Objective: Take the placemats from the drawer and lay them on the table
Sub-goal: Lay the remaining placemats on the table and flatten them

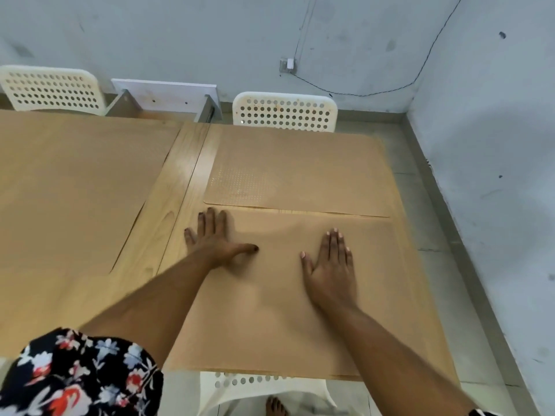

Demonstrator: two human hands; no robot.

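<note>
Both flat, open hands, left hand [210, 238] and right hand [330, 265], press the near placemat [270, 295], which may slide past the bench [168, 190] near edge.

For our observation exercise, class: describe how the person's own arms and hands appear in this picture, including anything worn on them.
Both forearms are bare, with no long sleeves. The left hand and right hand wear no gloves, and no rings show. At the left shoulder is a short sleeve of dark fabric printed with red, white and pale blue flowers. A dark band, perhaps a watch, sits at the right arm's edge of view.
</note>
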